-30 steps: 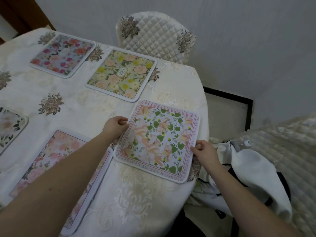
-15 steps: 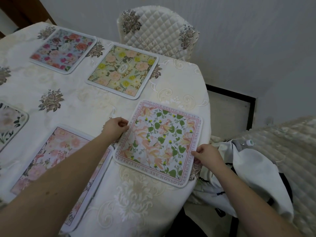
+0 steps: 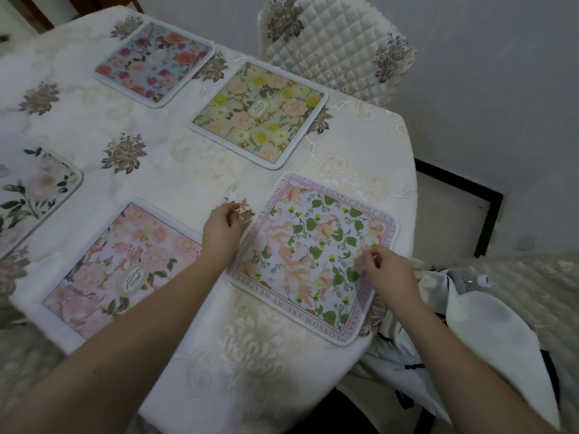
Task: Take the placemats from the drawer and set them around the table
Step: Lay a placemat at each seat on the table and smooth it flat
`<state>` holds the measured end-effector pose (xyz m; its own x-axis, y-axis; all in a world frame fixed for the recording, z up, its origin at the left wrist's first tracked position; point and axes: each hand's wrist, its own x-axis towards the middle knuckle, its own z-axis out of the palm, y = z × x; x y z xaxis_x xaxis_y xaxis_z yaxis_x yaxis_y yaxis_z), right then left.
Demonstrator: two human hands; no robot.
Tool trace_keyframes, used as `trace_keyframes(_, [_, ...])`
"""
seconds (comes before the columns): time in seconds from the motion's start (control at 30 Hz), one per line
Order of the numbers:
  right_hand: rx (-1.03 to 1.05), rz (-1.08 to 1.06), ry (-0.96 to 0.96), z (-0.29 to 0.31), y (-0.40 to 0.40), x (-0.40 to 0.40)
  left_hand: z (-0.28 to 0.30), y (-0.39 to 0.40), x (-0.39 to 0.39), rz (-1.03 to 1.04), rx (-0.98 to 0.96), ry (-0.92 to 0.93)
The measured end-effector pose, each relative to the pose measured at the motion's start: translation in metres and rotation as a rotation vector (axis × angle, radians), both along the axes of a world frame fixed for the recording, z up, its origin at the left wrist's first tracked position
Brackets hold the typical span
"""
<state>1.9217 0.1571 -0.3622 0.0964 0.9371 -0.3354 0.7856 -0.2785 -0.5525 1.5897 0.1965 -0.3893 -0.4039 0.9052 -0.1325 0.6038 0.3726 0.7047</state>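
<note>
cream embroidered tablecloth [image 3: 175, 170] covered the table, five floral placemats lay flat: pink-bordered [image 3: 313, 258] at 4 o'clock, pink [image 3: 119, 270] at 7, white [image 3: 28, 189] at 9, blue [image 3: 156, 61] at 11, yellow-green [image 3: 260, 114] at 1

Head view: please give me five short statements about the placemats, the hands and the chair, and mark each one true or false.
1. The placemat with printed words along its border lies flat on the table. True.
2. The left hand rests on the pink placemat. False: it is at the left edge of the bordered placemat.
3. The right hand is over the right part of the bordered placemat. True.
4. Only two placemats are in view. False: five are at least partly in view.
5. A quilted chair stands behind the yellow-flowered placemat. True.
</note>
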Motion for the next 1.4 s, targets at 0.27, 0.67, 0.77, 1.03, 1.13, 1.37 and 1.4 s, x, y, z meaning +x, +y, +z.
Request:
trace_keyframes(0.27, [0.114, 0.393, 0.141, 0.009, 0.039, -0.085, -0.008, -0.041, 0.011, -0.145, -0.022, 0.172])
trace_keyframes(0.67, [0.199, 0.922, -0.103, -0.029, 0.076, -0.177, -0.032, -0.056, 0.031, -0.006, -0.158, 0.416])
trace_keyframes(0.77, [0.237, 1.008, -0.189, -0.045, 0.079, -0.178, -0.036, -0.050, 0.042, 0.034, -0.166, 0.437])
trace_keyframes(1.03, [0.312, 1.085, -0.315, -0.063, 0.083, -0.170, -0.050, -0.049, 0.043, 0.013, -0.174, 0.506])
trace_keyframes(1.13, [0.315, 1.076, -0.326, -0.065, 0.094, -0.168, -0.050, -0.050, 0.043, 0.017, -0.172, 0.524])
trace_keyframes(1.37, [0.336, 0.947, -0.323, -0.066, 0.135, -0.153, -0.047, -0.050, 0.044, 0.003, -0.188, 0.533])
trace_keyframes(1.4, [0.336, 0.938, -0.321, -0.067, 0.140, -0.149, -0.047, -0.051, 0.043, -0.003, -0.189, 0.528])
